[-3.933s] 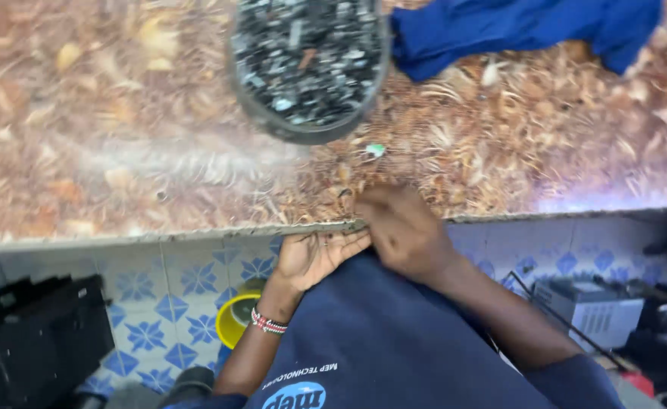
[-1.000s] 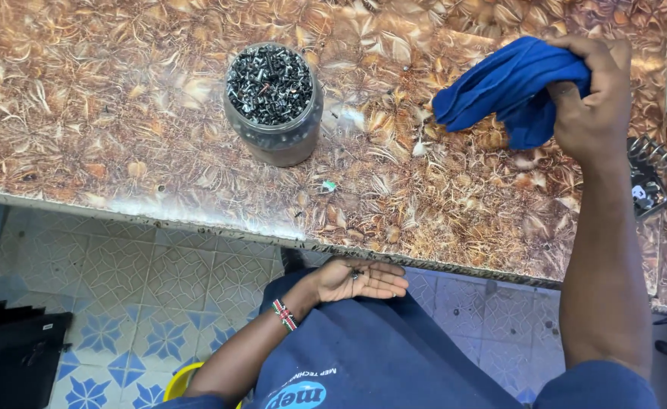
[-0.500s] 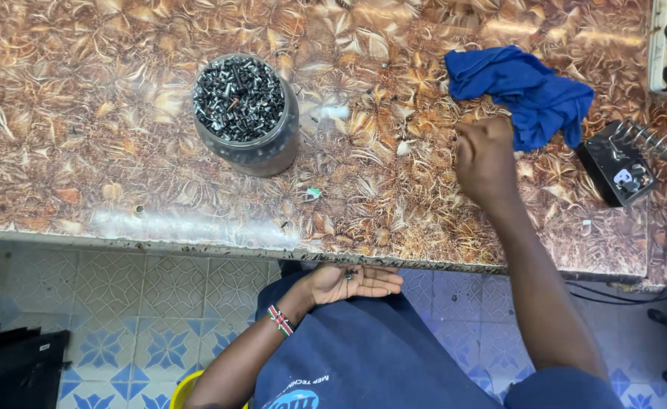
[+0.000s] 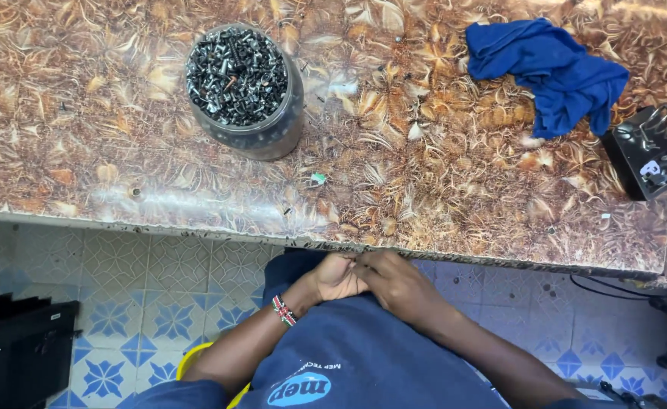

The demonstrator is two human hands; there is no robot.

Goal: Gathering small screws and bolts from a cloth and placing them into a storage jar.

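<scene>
My left hand (image 4: 335, 278) and my right hand (image 4: 395, 282) meet just below the near edge of the brown patterned table (image 4: 83, 113), above my lap in a dark blue shirt. The right hand covers part of the left, so whatever sits between the fingers is hidden. The left wrist wears a beaded bracelet (image 4: 282, 310). On the table stands a round jar (image 4: 242, 89) filled with several small dark screws. A crumpled blue cloth (image 4: 553, 68) lies at the far right of the table. A tiny pale green piece (image 4: 317, 179) rests near the table's front.
A black device with metal prongs (image 4: 646, 157) sits at the table's right edge, with a cable (image 4: 613, 286) hanging below. A black box (image 4: 19, 352) stands on the blue patterned floor tiles at lower left. A yellow object (image 4: 189, 362) shows under my left arm.
My right hand let go of the blue cloth, left it on the table and came back down to join my left hand at the table's edge.
</scene>
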